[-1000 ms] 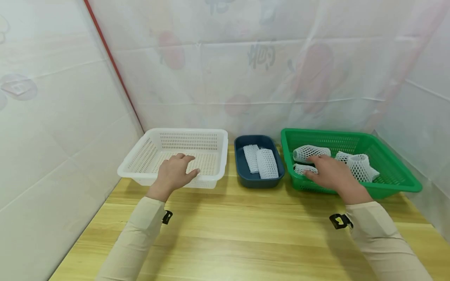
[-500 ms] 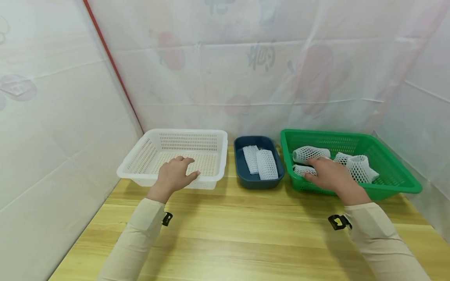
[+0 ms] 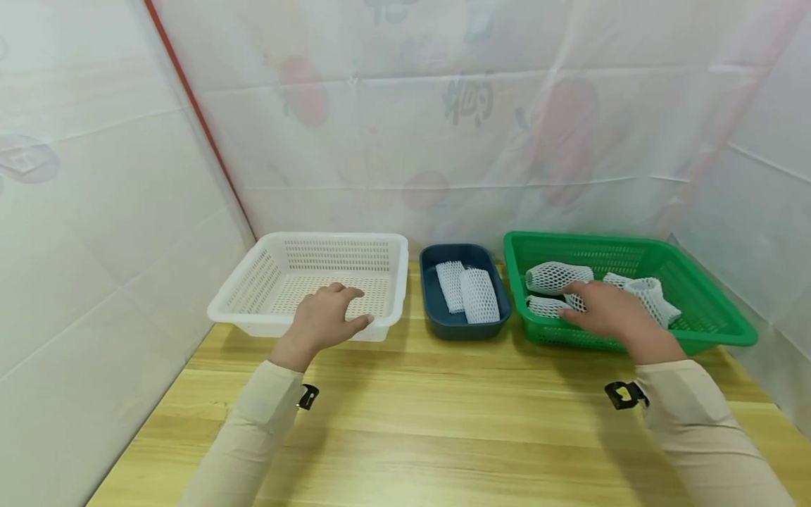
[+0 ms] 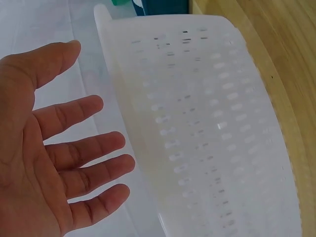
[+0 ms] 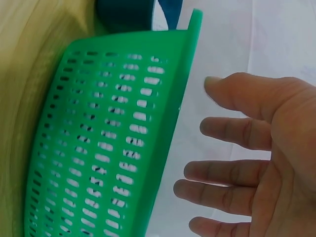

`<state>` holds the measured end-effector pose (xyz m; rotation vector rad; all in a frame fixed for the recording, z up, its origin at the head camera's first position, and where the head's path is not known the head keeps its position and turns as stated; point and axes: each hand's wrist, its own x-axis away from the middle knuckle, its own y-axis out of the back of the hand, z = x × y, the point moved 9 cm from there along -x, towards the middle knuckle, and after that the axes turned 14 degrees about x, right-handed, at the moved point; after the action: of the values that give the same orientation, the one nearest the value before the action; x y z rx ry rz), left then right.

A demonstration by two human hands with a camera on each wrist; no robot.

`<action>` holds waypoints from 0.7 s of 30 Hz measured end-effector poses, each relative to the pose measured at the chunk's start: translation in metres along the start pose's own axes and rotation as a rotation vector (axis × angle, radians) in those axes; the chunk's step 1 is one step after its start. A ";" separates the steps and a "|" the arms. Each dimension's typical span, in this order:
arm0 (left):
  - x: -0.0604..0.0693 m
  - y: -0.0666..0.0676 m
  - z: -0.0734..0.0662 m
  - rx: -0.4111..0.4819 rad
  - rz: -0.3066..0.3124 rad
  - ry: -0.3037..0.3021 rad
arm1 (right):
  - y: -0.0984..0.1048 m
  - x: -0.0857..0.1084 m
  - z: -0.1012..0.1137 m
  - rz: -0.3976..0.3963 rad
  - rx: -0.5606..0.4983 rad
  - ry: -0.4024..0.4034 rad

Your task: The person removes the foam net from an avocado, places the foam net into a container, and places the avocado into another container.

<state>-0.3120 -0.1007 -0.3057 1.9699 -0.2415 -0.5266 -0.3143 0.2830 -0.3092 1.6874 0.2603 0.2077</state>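
My left hand (image 3: pixel 323 317) hovers over the near rim of a white slotted basket (image 3: pixel 253 325), which has nothing in it. In the left wrist view its fingers (image 4: pixel 89 148) are spread and apart from the basket wall. My right hand (image 3: pixel 611 310) is above the near side of a green slotted basket (image 3: pixel 709 317); the right wrist view shows its fingers (image 5: pixel 222 195) loosely extended, touching nothing. Inside the green basket lie several white foam net sleeves (image 3: pixel 557 277), partly hidden by that hand.
Between the baskets stands a dark blue tub (image 3: pixel 465 331) holding two foam net sleeves (image 3: pixel 480 296). All three containers sit on a wooden table (image 3: pixel 456 422) against a pale curtain (image 3: pixel 393 141). Black straps are on both wrists.
Both hands have shifted slightly to the right, still above the baskets. The head view has moved a little. The net sleeves and containers have stayed in place.
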 end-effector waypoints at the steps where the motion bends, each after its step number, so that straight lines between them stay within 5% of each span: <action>1: 0.000 -0.001 -0.002 0.001 0.001 -0.005 | 0.001 0.001 -0.001 -0.001 0.002 0.003; 21: -0.002 -0.020 -0.038 0.024 0.026 -0.094 | 0.002 0.011 -0.040 0.026 0.022 -0.073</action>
<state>-0.2978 -0.0603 -0.3091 1.9648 -0.3336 -0.6023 -0.3154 0.3237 -0.3025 1.7174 0.1865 0.1628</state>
